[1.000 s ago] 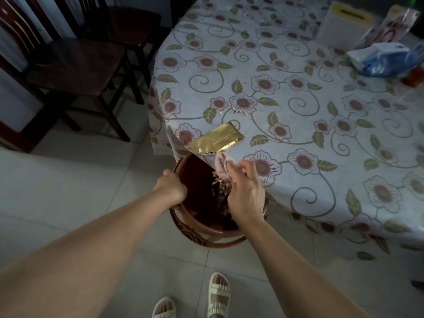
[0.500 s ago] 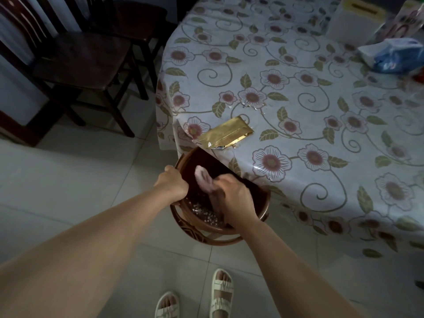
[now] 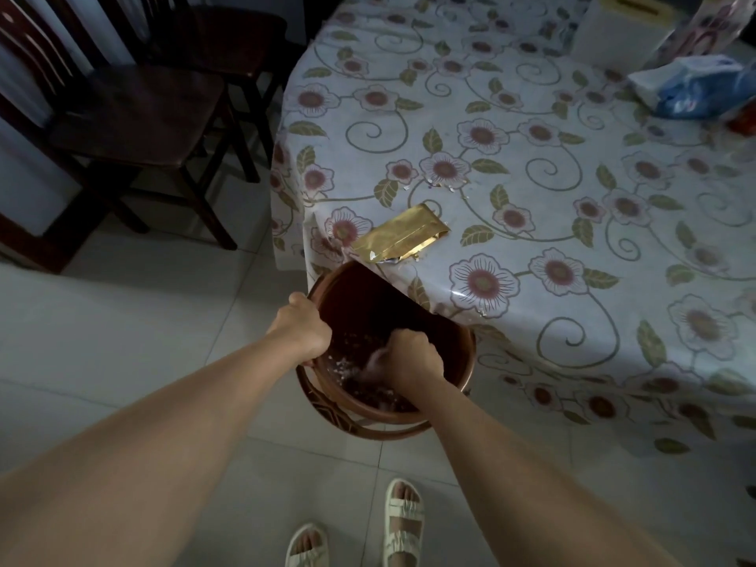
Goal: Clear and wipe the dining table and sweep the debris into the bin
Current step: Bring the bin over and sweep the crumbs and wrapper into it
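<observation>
Lower now, right hand (image 3: 413, 358) clutches a pale cloth (image 3: 374, 362) inside the round brown bin (image 3: 458, 362), left hand (image 3: 304, 331) gripping its nine-o'clock rim; shaking could scatter crumbs onto the floor.

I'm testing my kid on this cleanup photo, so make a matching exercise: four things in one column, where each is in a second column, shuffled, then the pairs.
1. Left hand
2. Right hand
3. Flat gold foil packet
4. Dark wooden chair

A. On the tiled floor, left of the table
B. Inside the brown round bin
C. Gripping the bin's rim
D. Near the floral tablecloth edge

Pairs: 1-C, 2-B, 3-D, 4-A
</observation>
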`<action>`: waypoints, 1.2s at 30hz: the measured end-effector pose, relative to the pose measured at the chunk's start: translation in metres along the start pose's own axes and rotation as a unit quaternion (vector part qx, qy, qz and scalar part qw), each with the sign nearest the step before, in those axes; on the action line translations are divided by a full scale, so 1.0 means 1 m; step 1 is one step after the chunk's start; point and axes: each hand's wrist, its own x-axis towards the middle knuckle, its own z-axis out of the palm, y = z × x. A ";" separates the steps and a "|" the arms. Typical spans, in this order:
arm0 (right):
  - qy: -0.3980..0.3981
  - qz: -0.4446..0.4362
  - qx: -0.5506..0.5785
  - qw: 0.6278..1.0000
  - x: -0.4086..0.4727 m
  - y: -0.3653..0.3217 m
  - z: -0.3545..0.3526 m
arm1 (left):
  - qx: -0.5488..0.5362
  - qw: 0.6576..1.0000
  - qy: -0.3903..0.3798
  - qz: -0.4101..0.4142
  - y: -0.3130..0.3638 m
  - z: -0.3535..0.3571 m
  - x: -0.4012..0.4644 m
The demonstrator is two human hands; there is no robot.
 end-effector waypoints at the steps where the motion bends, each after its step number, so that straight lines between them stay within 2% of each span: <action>1: 0.009 -0.005 0.051 0.999 0.001 -0.001 -0.002 | 0.001 1.000 0.002 -0.001 0.000 -0.001 0.001; 4: 0.000 -0.030 0.161 0.986 -0.006 -0.006 -0.012 | 0.003 1.000 -0.001 -0.012 -0.001 -0.002 0.000; 7: 0.024 -0.040 0.243 0.969 -0.013 -0.011 -0.029 | 0.006 1.000 0.010 -0.025 -0.002 -0.002 0.003; 12: 0.050 -0.048 0.327 0.942 -0.022 -0.011 -0.065 | -0.005 1.000 0.008 -0.028 0.003 -0.007 0.004; 20: 0.161 -0.034 0.408 0.898 -0.020 0.025 -0.143 | -0.001 0.999 0.011 -0.032 0.008 -0.008 0.009; 25: 0.316 0.039 0.299 0.899 -0.008 0.075 -0.171 | -0.007 0.999 0.011 -0.042 0.011 -0.004 0.009; 27: 0.347 0.052 0.266 0.898 -0.009 0.091 -0.167 | -0.014 0.999 0.006 -0.044 0.011 -0.001 0.007; 31: 0.339 0.089 0.151 0.924 -0.015 0.101 -0.132 | -0.027 0.998 -0.003 -0.058 0.012 0.010 0.002; 36: 0.340 0.020 0.151 0.928 -0.022 0.076 -0.079 | -0.033 0.998 -0.013 -0.046 0.013 0.021 0.000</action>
